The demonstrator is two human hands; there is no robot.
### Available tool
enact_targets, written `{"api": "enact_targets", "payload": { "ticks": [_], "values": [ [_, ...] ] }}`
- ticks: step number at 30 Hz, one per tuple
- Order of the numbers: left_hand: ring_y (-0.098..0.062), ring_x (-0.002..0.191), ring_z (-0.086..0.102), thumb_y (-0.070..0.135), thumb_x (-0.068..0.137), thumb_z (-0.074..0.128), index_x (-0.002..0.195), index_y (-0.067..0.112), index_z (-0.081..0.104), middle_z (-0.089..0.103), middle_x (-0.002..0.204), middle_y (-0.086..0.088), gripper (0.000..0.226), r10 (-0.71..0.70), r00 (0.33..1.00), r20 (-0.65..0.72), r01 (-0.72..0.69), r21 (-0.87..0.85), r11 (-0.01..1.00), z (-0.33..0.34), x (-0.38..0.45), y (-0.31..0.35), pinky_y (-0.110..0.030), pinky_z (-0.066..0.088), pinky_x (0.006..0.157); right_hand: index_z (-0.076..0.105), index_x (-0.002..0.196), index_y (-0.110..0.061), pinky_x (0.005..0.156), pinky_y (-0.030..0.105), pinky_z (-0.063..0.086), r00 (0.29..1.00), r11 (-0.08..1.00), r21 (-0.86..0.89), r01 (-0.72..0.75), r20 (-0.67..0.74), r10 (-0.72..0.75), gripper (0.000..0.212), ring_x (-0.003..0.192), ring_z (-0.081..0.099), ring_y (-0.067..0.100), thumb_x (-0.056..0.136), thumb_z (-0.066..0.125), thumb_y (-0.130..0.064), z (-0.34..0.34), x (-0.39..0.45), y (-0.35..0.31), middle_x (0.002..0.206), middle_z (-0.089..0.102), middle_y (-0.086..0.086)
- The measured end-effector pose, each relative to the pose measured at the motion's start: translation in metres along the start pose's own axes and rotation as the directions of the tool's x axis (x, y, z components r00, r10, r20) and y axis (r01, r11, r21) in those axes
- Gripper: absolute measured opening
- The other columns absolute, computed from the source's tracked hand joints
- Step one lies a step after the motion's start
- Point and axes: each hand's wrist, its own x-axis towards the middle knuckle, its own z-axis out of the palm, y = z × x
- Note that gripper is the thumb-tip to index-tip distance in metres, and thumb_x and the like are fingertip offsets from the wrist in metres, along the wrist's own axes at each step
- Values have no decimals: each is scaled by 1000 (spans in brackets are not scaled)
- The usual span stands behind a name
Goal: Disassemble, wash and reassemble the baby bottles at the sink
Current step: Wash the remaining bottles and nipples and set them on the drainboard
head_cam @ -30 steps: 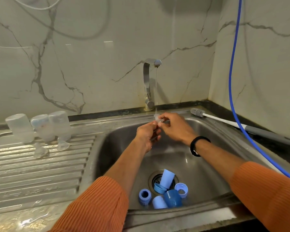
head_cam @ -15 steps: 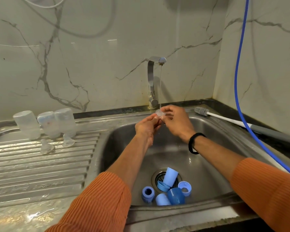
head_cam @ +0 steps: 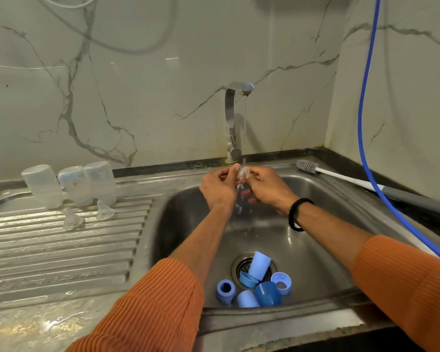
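Observation:
My left hand point(head_cam: 219, 189) and my right hand point(head_cam: 267, 189) together pinch a small clear silicone teat point(head_cam: 243, 172) under the thin stream from the tap point(head_cam: 233, 123); water splashes down between my palms. Three clear bottle bodies point(head_cam: 74, 185) stand upside down at the back of the draining board point(head_cam: 61, 250), with two more clear teats point(head_cam: 104, 211) in front of them. Several blue caps and collars point(head_cam: 257, 283) lie in a heap around the drain at the bottom of the steel sink point(head_cam: 315, 237).
A bottle brush point(head_cam: 341, 177) with a white and grey handle lies on the sink's back right rim. A blue hose point(head_cam: 363, 123) hangs down the right wall and crosses the counter. The marble wall stands close behind the tap.
Both hands have risen slightly toward the spout with the teat, and more water now runs over it. The view has shifted a little; the parts in the sink have not moved.

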Motion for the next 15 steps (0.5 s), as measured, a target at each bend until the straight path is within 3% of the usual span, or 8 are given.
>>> {"api": "enact_targets", "payload": {
  "ticks": [4, 8, 11, 15],
  "values": [
    [6, 75, 63, 22, 96, 72, 109, 12, 80, 76, 90, 4, 18, 83, 995, 57, -87, 74, 993, 3, -3, 3, 2, 45, 66, 51, 143, -24, 81, 46, 65, 997, 999, 29, -30, -73, 32, 42, 89, 76, 23, 104, 59, -12, -2, 2, 3, 104, 75, 7],
    [5, 78, 63, 17, 94, 73, 110, 12, 79, 78, 100, 0, 18, 116, 989, 87, -125, 107, 986, 1, -2, 4, -1, 48, 73, 58, 131, -20, 78, 46, 65, 992, 996, 82, -36, -120, 45, 30, 84, 75, 19, 102, 62, -13, -5, 4, 3, 100, 74, 6],
    [-6, 90, 69, 18, 92, 76, 116, 11, 77, 77, 104, 0, 25, 114, 990, 81, -122, 109, 986, 0, -1, 4, -8, 53, 82, 59, 130, -21, 81, 45, 64, 995, 1000, -13, -16, -98, 15, 33, 89, 74, 19, 98, 68, -13, -7, 2, 5, 106, 74, 3],
    [-5, 89, 67, 14, 91, 77, 112, 11, 78, 77, 104, -1, 21, 87, 996, 35, -91, 134, 987, 0, 2, 0, 5, 43, 70, 68, 126, -19, 90, 39, 62, 989, 994, -61, 88, -113, -95, 33, 102, 71, 15, 94, 74, -13, -7, 3, 4, 117, 73, -1]
  ]
}}
